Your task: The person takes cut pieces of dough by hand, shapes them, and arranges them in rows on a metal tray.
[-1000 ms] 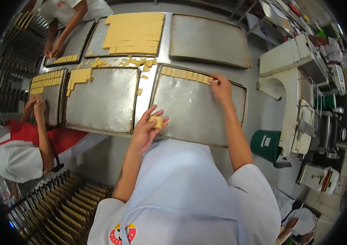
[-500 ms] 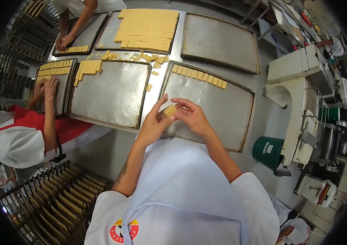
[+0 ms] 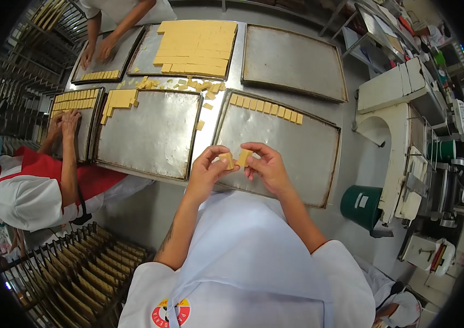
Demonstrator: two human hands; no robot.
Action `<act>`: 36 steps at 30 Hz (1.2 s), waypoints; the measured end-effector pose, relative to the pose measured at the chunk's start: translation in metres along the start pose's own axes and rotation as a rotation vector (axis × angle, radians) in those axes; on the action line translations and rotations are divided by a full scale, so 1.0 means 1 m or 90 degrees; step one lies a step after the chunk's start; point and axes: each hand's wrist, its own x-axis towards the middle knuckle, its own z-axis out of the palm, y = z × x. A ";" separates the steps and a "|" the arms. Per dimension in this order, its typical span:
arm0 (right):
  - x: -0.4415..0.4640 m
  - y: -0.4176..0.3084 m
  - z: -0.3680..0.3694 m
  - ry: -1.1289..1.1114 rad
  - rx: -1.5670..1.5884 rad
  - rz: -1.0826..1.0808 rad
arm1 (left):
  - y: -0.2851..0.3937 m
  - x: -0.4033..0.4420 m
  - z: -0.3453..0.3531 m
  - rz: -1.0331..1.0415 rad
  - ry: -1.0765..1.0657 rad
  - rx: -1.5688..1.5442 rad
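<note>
My left hand (image 3: pixel 207 170) pinches a small piece of yellow dough (image 3: pixel 226 160) between thumb and fingers. Close beside it, my right hand (image 3: pixel 267 167) grips another yellow dough piece (image 3: pixel 244 158), with a narrow gap between the two. Both hands are over the near left part of a metal baking tray (image 3: pixel 286 158). Along that tray's far edge runs a slanting row of small yellow rectangular dough pieces (image 3: pixel 266 106). Whether the two held pieces are equal in size I cannot tell.
A large cut slab of dough (image 3: pixel 196 46) lies on a far tray. Loose scraps (image 3: pixel 205 86) are scattered between the trays. A co-worker in a red apron (image 3: pixel 98 177) works at the left; another's hands (image 3: pixel 106 48) reach in from the far side. A green bucket (image 3: pixel 361 206) stands right.
The single dough piece seen between my hands is now two separate pieces, one in each hand. The far co-worker's hands have come apart and lifted from their row.
</note>
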 end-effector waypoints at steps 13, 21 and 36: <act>0.000 -0.013 0.012 -0.015 -0.081 -0.083 | 0.002 0.011 0.006 0.038 -0.018 0.246; -0.001 -0.007 0.007 0.012 -0.080 -0.084 | 0.010 0.008 0.016 0.009 -0.005 0.269; 0.002 -0.002 0.023 0.084 -0.072 -0.141 | -0.002 0.011 0.016 0.068 0.048 0.156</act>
